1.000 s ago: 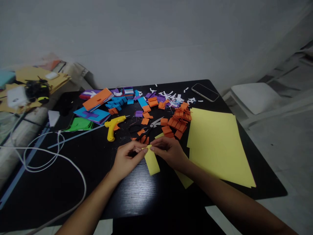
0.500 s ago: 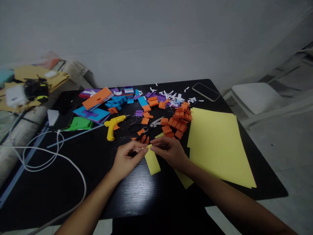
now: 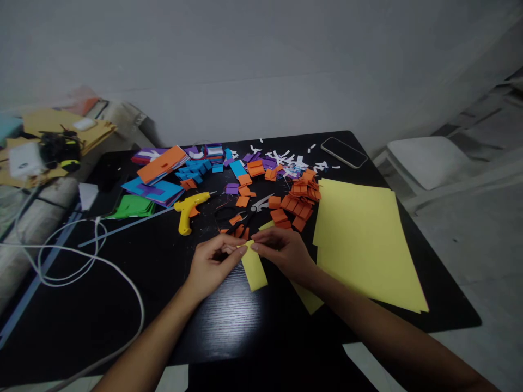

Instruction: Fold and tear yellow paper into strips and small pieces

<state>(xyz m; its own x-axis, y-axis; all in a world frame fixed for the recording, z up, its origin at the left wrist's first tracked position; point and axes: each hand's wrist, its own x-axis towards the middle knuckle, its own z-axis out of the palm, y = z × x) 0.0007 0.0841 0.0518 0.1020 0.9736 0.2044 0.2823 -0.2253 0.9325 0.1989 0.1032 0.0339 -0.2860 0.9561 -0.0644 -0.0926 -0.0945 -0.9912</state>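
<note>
A narrow yellow paper strip, which looks folded over at its near end, hangs between my hands above the table. My left hand pinches its far left corner between thumb and fingers. At the far right corner, my right hand pinches the same strip. Beneath my right hand and forearm lies a longer yellow paper piece, partly covered. Just beyond my fingers are scissors and pliers-like cutters, with small folded orange paper pieces around them.
Yellow sheets are stacked on the right of the black table. A yellow glue gun lies left of centre. Behind are coloured paper stacks, white paper scraps and a phone. A white cable loops at left.
Almost nothing differs. Both hands keep their pinch on the yellow strip, whose near end has shifted very slightly upward in view.
</note>
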